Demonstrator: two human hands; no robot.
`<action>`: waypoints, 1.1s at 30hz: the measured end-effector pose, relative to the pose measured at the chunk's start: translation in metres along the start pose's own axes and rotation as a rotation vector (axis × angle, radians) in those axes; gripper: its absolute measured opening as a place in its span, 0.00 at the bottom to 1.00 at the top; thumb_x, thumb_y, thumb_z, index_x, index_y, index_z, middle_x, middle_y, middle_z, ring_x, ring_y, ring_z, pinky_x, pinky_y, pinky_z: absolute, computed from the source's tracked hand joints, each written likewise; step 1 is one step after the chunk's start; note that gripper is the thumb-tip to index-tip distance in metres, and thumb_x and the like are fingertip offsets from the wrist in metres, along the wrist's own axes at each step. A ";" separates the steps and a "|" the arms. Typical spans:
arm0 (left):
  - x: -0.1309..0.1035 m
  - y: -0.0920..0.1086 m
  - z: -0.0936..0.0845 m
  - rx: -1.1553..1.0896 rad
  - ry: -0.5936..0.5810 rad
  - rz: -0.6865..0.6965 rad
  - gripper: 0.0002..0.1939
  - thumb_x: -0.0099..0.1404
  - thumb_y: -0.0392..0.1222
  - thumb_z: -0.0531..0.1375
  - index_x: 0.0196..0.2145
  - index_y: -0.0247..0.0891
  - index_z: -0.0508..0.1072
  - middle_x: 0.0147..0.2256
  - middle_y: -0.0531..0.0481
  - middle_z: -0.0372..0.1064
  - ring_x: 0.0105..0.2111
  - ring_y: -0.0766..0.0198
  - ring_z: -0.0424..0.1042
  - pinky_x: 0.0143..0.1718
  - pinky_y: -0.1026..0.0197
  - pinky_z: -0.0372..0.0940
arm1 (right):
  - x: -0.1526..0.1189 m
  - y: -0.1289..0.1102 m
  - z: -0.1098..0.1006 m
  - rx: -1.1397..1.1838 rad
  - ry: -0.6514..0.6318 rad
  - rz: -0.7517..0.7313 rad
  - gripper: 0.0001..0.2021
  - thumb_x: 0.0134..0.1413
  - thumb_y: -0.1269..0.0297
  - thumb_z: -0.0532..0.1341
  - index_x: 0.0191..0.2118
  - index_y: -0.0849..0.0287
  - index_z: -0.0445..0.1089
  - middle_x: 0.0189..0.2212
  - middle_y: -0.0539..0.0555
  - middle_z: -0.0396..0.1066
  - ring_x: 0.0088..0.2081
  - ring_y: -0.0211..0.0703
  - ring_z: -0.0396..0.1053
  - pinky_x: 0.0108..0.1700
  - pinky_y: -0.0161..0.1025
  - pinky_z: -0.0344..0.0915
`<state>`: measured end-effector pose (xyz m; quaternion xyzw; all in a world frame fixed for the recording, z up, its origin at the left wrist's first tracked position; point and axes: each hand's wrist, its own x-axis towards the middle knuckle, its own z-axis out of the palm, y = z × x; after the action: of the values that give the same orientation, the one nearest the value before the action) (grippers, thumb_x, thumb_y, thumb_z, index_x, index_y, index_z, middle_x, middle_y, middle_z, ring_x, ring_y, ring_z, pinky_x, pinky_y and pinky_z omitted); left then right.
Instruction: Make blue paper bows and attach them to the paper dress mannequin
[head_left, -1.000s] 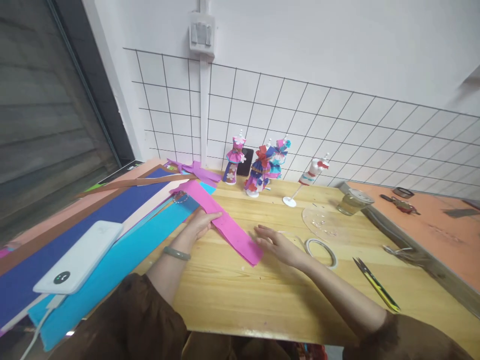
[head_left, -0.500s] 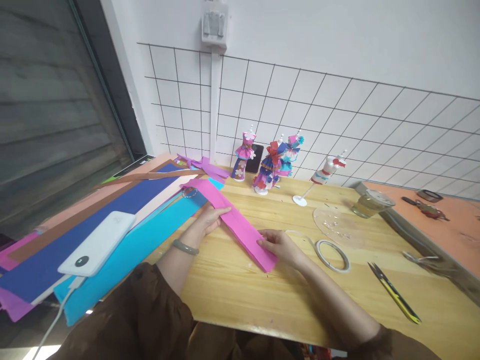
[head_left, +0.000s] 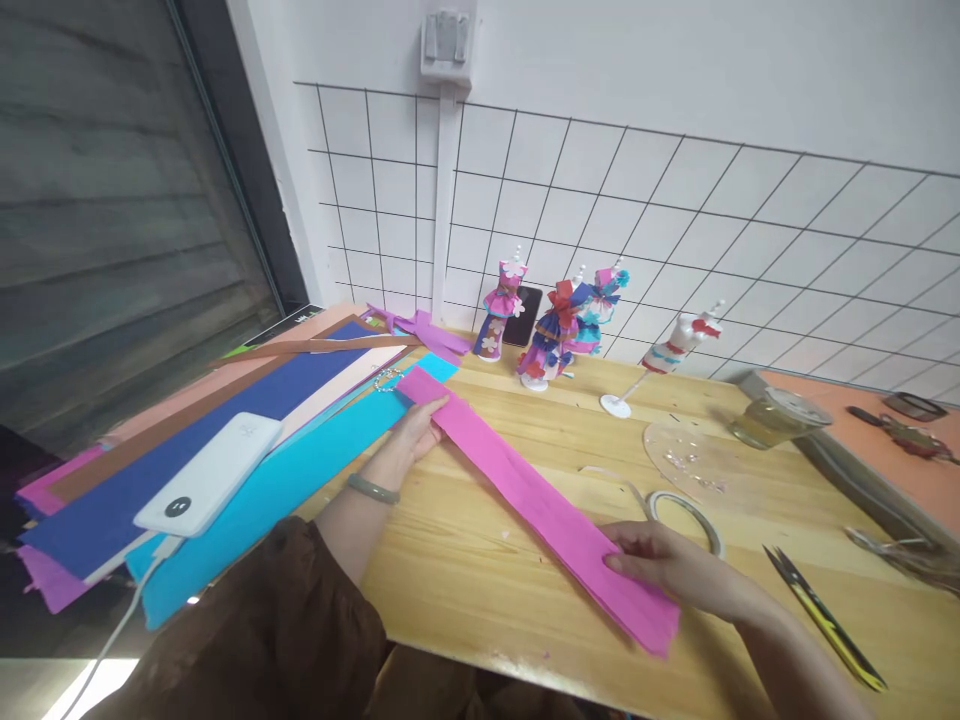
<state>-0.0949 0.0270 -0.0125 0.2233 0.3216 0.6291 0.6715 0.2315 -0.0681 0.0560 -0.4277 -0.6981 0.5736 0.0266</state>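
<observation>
A long folded strip of pink paper (head_left: 525, 495) slants over the wooden table, from the blue paper down to the lower right. Near its upper end, my left hand (head_left: 421, 430) pinches the strip between thumb and fingers. Farther down, close to the lower end, my right hand (head_left: 651, 562) grips its right edge, thumb on top. The turquoise paper (head_left: 330, 455) lies left of my left hand, with a beaded ring (head_left: 388, 379) near its upper end.
Layered coloured papers and a white power bank (head_left: 210, 472) lie left. Small dressed forms (head_left: 551, 340) stand at the back. A tape roll (head_left: 686, 520), snips (head_left: 825, 620), a clear disc (head_left: 682, 460) and a cup (head_left: 776, 418) are on the right.
My right hand has moved right and down with the lower end of the pink strip, and a longer length now shows between my hands. The view has shifted slightly.
</observation>
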 end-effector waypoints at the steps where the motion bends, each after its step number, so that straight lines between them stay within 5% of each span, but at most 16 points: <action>1: 0.001 0.000 -0.001 -0.004 0.016 0.013 0.09 0.54 0.33 0.57 0.35 0.29 0.68 0.35 0.39 0.71 0.37 0.56 0.71 0.42 0.54 0.65 | -0.005 0.002 -0.001 0.014 -0.004 0.006 0.23 0.49 0.51 0.55 0.48 0.59 0.65 0.35 0.55 0.69 0.32 0.41 0.65 0.31 0.35 0.62; 13: 0.003 0.003 0.002 0.030 0.150 0.129 0.06 0.51 0.31 0.59 0.30 0.27 0.69 0.29 0.38 0.72 0.32 0.56 0.72 0.40 0.53 0.66 | 0.005 0.024 -0.011 -0.055 0.110 0.082 0.23 0.48 0.48 0.54 0.45 0.57 0.67 0.39 0.56 0.70 0.40 0.47 0.65 0.40 0.38 0.63; 21: 0.007 0.007 -0.001 0.083 0.246 0.217 0.08 0.47 0.31 0.62 0.28 0.27 0.69 0.25 0.41 0.72 0.31 0.55 0.72 0.39 0.51 0.66 | 0.035 0.006 -0.005 -0.111 0.209 -0.025 0.22 0.46 0.48 0.55 0.43 0.59 0.69 0.43 0.57 0.68 0.39 0.46 0.65 0.38 0.39 0.63; 27: 0.009 0.009 -0.004 0.105 0.278 0.240 0.12 0.47 0.32 0.62 0.31 0.29 0.68 0.27 0.42 0.72 0.31 0.56 0.72 0.39 0.51 0.66 | 0.050 -0.006 0.000 -0.122 0.147 -0.036 0.17 0.46 0.50 0.55 0.32 0.59 0.71 0.29 0.51 0.70 0.27 0.38 0.63 0.28 0.34 0.59; 33: 0.002 0.008 0.007 0.117 0.195 0.107 0.15 0.43 0.32 0.65 0.32 0.30 0.69 0.28 0.43 0.71 0.31 0.55 0.71 0.38 0.48 0.66 | 0.055 -0.008 -0.002 -0.206 0.225 -0.018 0.16 0.46 0.51 0.55 0.23 0.59 0.66 0.17 0.47 0.62 0.20 0.33 0.56 0.24 0.32 0.53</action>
<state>-0.0957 0.0303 -0.0026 0.2168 0.4089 0.6630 0.5884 0.1930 -0.0317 0.0380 -0.4836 -0.7496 0.4471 0.0657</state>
